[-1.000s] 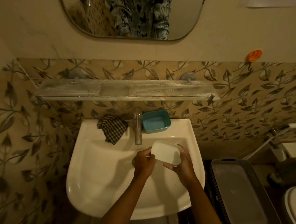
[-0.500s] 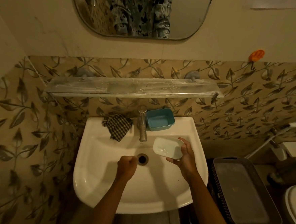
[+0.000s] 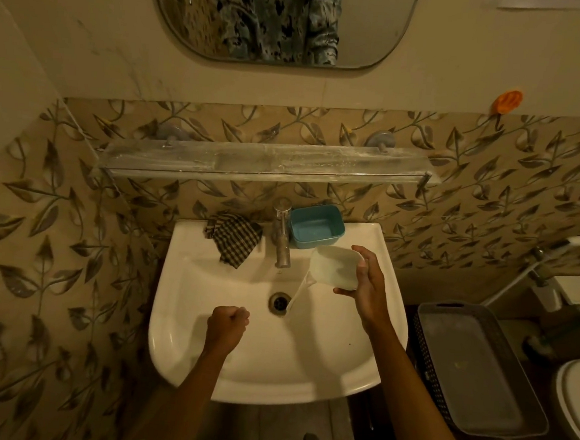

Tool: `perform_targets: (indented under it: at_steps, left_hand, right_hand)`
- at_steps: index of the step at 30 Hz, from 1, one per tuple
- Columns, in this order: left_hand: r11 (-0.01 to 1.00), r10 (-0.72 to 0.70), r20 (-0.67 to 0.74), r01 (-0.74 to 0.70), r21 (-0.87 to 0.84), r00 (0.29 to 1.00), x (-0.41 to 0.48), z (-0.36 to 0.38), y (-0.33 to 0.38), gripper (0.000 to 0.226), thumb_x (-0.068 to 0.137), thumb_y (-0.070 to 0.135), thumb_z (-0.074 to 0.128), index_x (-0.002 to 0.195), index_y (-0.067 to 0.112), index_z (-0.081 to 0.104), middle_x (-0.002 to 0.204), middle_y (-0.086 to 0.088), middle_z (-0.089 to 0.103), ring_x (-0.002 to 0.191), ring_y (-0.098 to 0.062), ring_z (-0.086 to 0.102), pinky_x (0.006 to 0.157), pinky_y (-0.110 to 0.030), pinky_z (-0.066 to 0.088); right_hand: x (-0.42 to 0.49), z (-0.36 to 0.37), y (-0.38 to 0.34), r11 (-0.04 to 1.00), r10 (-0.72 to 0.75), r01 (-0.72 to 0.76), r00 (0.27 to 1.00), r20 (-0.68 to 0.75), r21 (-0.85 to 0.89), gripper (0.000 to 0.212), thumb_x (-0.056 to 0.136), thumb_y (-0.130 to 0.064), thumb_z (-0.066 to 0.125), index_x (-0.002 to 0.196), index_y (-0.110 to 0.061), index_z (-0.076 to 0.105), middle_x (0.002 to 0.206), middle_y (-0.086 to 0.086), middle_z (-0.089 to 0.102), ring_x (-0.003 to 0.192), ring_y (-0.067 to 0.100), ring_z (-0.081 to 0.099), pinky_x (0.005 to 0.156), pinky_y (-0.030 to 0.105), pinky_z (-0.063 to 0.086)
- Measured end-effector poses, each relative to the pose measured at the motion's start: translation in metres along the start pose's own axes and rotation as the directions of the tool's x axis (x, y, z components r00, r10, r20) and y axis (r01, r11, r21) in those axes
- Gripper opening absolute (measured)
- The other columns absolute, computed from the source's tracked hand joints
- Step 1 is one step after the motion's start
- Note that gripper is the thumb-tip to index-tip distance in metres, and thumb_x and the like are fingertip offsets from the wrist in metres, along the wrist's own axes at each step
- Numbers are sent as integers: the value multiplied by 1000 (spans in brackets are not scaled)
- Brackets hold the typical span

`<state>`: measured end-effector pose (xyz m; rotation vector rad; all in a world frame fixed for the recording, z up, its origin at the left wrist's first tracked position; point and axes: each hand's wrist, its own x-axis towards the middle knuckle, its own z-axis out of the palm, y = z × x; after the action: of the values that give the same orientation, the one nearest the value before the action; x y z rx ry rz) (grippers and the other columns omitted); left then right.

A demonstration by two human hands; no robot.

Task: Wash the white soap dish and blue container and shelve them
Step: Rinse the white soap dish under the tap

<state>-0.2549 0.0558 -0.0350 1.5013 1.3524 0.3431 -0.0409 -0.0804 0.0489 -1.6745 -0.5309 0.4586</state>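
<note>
One hand tips the white soap dish (image 3: 336,267) over the basin (image 3: 357,369), water spilling toward the drain (image 3: 279,302).
Wet plastic could slip from the right hand (image 3: 366,287), pinched only at the 3 o'clock rim; left hand (image 3: 228,327) is fisted, seemingly empty; blue container (image 3: 316,226) waits at 12 o'clock by the tap (image 3: 282,240).

Tap (image 3: 282,240) at sink (image 3: 203,361) back rim. Cloth (image 3: 234,238) left of tap, container (image 3: 316,226) just right. Shelf (image 3: 265,165) above tap, drain (image 3: 279,302) before it, basket (image 3: 477,370) right of sink.
</note>
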Motion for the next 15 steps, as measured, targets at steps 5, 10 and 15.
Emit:
perform_targets:
  at_steps: [5,10,15]
  left_hand:
    - [1000,11,12,-11,5,1000,-4,7,3,24,91,14,55,81,1,73,73,-12,69,69,-24,64,65,-30,49]
    - [1000,20,24,-20,12,1000,-6,11,6,24,90,13,55,79,-1,72,71,-12,68,68,-24,62,65,-31,49]
    - [998,30,38,-31,48,999,-9,12,9,24,88,11,55,77,-3,72,70,-13,68,70,-26,62,67,-35,50]
  right_hand:
    - [0,-4,-13,993,-117,117,993,17,-29,33,104,-16,34,134,-13,46,127,1,47,106,19,55,59,25,60]
    - [2,-6,-23,973,-218,221,974,56,-70,43,96,-31,35,133,-14,49,125,-3,49,104,14,56,63,30,60]
    - [2,-3,-20,959,-253,262,963,95,-104,41,96,-33,37,132,-18,51,128,-3,51,108,13,54,63,24,58]
